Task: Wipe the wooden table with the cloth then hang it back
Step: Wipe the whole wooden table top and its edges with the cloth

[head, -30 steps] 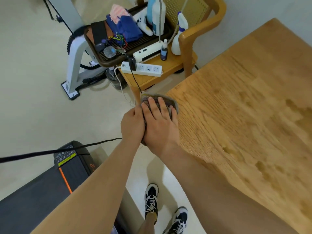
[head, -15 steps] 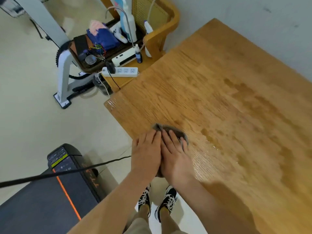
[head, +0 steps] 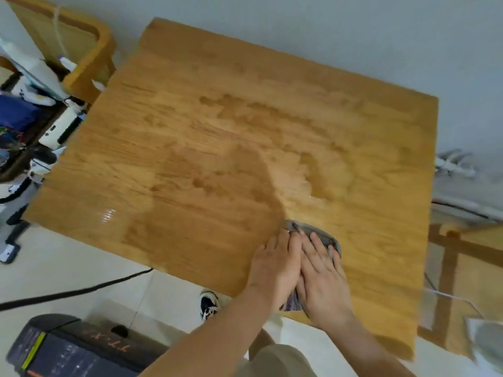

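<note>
The wooden table (head: 217, 137) fills most of the view, its top streaked with wet, darker patches. A grey cloth (head: 324, 236) lies flat near the table's front edge, mostly covered by my hands. My left hand (head: 275, 263) and my right hand (head: 324, 278) press down on it side by side, fingers straight and pointing away from me. Part of the cloth shows beyond my fingertips and a bit hangs over the edge between my wrists.
A wooden chair (head: 81, 58) loaded with bottles, a power strip and clutter stands at the left. A treadmill console (head: 68, 349) and a black cable (head: 68, 292) lie at lower left. More wooden furniture (head: 462, 268) stands at the right. My shoe (head: 208, 303) shows below the table edge.
Both hands have slid the cloth along the table's front edge from the left corner toward the right, leaving a wet trail. The view has swung right with them.
</note>
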Motion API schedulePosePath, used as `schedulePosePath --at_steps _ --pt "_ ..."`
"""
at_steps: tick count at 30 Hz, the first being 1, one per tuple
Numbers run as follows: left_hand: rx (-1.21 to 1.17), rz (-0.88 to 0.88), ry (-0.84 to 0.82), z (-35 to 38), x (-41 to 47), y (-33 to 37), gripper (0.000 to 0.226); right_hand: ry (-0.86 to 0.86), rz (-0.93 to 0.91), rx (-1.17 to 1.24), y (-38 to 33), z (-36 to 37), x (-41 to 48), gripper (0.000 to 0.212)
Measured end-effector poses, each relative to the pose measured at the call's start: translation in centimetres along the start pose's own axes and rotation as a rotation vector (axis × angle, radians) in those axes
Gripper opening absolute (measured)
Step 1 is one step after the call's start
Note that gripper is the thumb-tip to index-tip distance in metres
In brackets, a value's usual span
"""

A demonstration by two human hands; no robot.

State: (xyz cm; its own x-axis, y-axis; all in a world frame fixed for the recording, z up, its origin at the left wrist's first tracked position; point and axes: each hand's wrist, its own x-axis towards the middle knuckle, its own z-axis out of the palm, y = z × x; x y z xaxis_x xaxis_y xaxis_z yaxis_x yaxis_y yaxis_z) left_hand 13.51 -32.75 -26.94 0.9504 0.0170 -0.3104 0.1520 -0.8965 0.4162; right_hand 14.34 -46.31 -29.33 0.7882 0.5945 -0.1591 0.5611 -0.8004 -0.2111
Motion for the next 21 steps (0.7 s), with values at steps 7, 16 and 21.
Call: schedulePosePath --at_steps 7,16,21 --pt "0.009 0.207 -0.067 1.7 0.4 5.3 0.032 0.170 0.341 0.163 7.1 -2.9 -4.8 0.053" --pt "0.109 0.131 0.127 -2.6 -3.0 -8.2 0.033 0.134 0.456 0.065 0.2 -0.3 -1.4 0.055" --pt "0.076 -0.059 0.202 -4.7 -4.5 -13.5 0.038 0.033 0.080 0.058 -7.5 1.2 3.3 0.058"
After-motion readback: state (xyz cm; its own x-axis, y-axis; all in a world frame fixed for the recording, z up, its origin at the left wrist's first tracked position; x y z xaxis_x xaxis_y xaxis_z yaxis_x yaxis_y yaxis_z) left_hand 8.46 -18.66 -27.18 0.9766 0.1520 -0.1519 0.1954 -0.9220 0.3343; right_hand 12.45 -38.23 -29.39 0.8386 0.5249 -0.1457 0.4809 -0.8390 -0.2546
